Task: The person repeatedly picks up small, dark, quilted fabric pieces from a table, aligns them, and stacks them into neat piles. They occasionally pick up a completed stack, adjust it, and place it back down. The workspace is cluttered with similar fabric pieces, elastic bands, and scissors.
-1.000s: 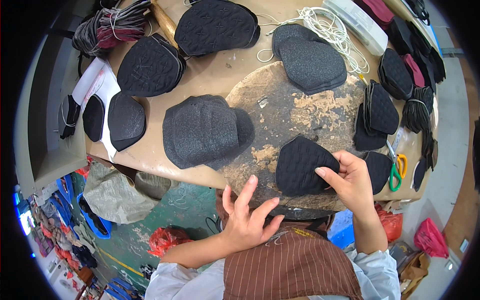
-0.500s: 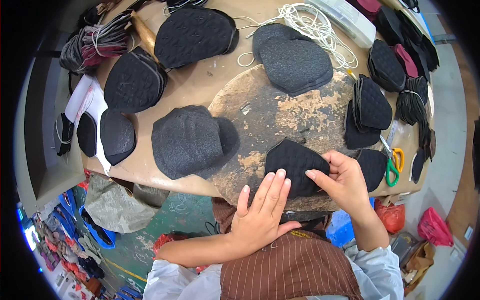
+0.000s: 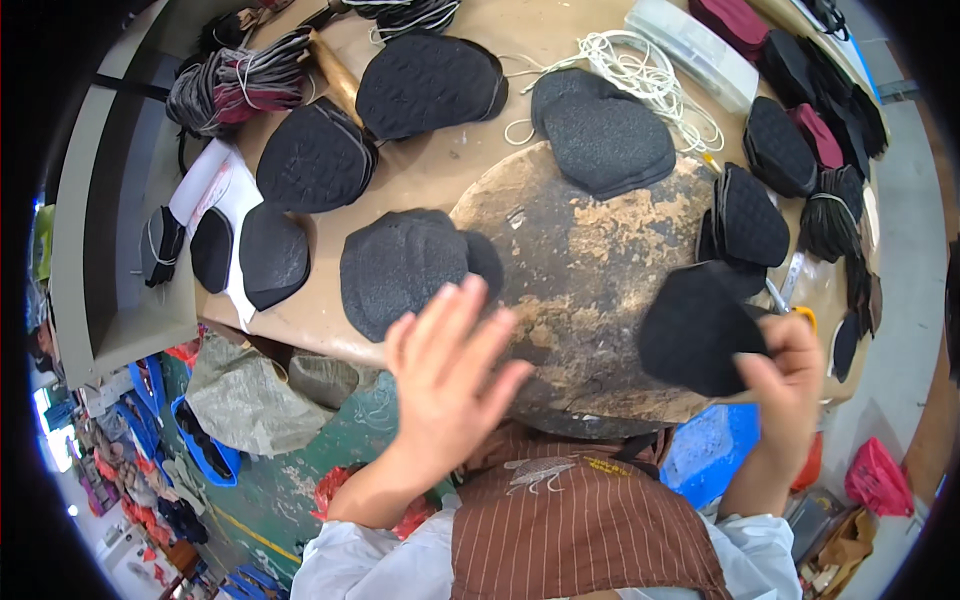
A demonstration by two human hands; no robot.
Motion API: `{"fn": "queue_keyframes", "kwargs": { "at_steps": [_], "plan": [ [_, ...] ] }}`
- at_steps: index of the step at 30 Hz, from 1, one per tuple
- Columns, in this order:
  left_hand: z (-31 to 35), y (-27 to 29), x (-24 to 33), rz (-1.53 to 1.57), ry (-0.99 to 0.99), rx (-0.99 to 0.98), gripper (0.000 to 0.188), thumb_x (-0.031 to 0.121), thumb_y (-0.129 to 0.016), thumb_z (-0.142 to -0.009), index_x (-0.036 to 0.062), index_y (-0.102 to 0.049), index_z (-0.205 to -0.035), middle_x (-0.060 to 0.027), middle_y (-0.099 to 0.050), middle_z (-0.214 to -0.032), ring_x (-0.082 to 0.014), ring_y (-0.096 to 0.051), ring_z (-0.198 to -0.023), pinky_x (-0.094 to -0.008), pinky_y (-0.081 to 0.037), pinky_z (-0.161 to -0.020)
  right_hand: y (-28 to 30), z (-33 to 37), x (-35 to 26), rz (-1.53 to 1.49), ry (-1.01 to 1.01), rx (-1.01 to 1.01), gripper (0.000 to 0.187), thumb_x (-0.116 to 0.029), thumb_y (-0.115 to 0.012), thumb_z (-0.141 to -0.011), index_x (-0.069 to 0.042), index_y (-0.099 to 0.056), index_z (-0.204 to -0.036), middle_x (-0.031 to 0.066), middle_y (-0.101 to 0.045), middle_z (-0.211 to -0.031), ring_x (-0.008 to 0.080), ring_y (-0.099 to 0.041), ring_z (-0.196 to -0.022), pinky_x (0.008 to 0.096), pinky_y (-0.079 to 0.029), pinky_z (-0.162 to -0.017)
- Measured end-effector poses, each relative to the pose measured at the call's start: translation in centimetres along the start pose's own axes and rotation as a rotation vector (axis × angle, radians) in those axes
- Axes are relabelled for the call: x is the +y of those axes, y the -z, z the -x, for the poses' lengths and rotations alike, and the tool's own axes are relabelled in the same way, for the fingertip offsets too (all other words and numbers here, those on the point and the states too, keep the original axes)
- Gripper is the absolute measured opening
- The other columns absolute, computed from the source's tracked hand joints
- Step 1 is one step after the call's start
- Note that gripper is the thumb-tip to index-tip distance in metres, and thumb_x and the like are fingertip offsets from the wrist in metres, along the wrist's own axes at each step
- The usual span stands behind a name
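Between the thumb and fingers of my right hand [image 3: 785, 375], a black fabric piece [image 3: 695, 335] is held by its right edge above the right side of a worn round board [image 3: 570, 285]. My left hand [image 3: 445, 375] is empty, fingers spread and slightly blurred. Its fingertips overlap the near edge of a dark grey stack of cut pieces [image 3: 400, 265]; whether they touch it I cannot tell. At the board's far side lies another dark grey stack [image 3: 610, 145]. Black quilted pieces [image 3: 750, 222] stand just beyond the held one.
Scissors with an orange handle [image 3: 805, 317] lie partly hidden behind my right hand. White cord [image 3: 640, 75] lies coiled beside a clear plastic box [image 3: 695, 55]. Bigger black quilted stacks [image 3: 430, 85] and a tied grey bundle [image 3: 235, 85] occupy the far left.
My right hand has lifted the black piece off the board and carried it right. My left hand has come off that piece and moved left toward the grey stack. The view has shifted slightly.
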State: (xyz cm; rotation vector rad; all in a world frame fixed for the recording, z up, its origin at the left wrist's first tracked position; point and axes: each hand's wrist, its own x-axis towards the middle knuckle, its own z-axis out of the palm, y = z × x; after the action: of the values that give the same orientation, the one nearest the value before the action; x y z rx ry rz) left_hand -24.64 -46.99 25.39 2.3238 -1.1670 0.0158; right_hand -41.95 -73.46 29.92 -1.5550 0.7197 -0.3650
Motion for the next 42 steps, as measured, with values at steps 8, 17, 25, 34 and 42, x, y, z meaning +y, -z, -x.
{"fn": "queue_keyframes", "kwargs": {
  "at_steps": [8,17,25,34,42],
  "plan": [
    [-2.0,-2.4,-3.6,0.128,0.163,0.273,0.035,0.003,-0.076,-0.071,0.0004,-0.059,-0.102,-0.0178,-0.06,-0.122,-0.033,-0.054,-0.119,-0.0378,-0.04,-0.101,7.4,-2.2,0.5,0.796,0.14,0.192,0.03,0.0,-0.066,-0.082,0.001,-0.055,-0.11,0.005,-0.062,-0.095,0.0099,-0.059,-0.088,0.024,-0.047,-0.079],
    [-2.6,-0.8,-5.4,0.516,0.309,0.059,0.026,0.013,-0.055,-0.093,0.0011,-0.066,-0.114,-0.0166,-0.058,-0.128,-0.0271,-0.05,-0.126,-0.0402,-0.029,-0.11,7.1,-12.4,3.0,0.748,0.25,0.05,0.041,-0.021,-0.072,-0.083,0.002,-0.061,-0.114,0.0131,-0.06,-0.111,0.0196,-0.058,-0.102,0.0318,-0.046,-0.088],
    [-3.0,-2.0,2.9,0.202,0.055,0.239,0.027,0.01,-0.06,-0.09,0.0047,-0.066,-0.115,-0.0142,-0.06,-0.125,-0.0283,-0.052,-0.124,-0.0466,-0.027,-0.111,4.5,-10.9,1.0,1.075,0.225,0.082,0.047,-0.022,-0.073,-0.079,0.002,-0.059,-0.117,0.0185,-0.058,-0.106,0.0314,-0.058,-0.099,0.0366,-0.046,-0.087],
    [1.3,-5.9,9.0,0.164,-0.108,-0.203,0.071,0.04,-0.071,-0.075,0.0019,-0.05,-0.132,-0.0274,-0.035,-0.144,-0.0408,-0.035,-0.134,-0.0597,-0.021,-0.106,1.9,-7.6,-1.6,0.52,0.314,0.149,0.026,-0.003,-0.066,-0.085,0.003,-0.056,-0.108,0.0059,-0.064,-0.097,0.0122,-0.06,-0.09,0.0242,-0.046,-0.077],
    [6.4,-4.0,4.8,0.023,0.11,-0.126,0.062,0.048,-0.071,-0.076,0.0208,-0.056,-0.13,-0.0319,-0.025,-0.143,-0.0448,-0.027,-0.133,-0.0623,-0.016,-0.104,-5.9,-3.0,1.1,-0.153,-0.206,-0.42,0.017,0.005,-0.061,-0.087,0.0,-0.057,-0.103,0.0021,-0.062,-0.097,0.0047,-0.057,-0.087,0.0205,-0.047,-0.076]
  ]
}}
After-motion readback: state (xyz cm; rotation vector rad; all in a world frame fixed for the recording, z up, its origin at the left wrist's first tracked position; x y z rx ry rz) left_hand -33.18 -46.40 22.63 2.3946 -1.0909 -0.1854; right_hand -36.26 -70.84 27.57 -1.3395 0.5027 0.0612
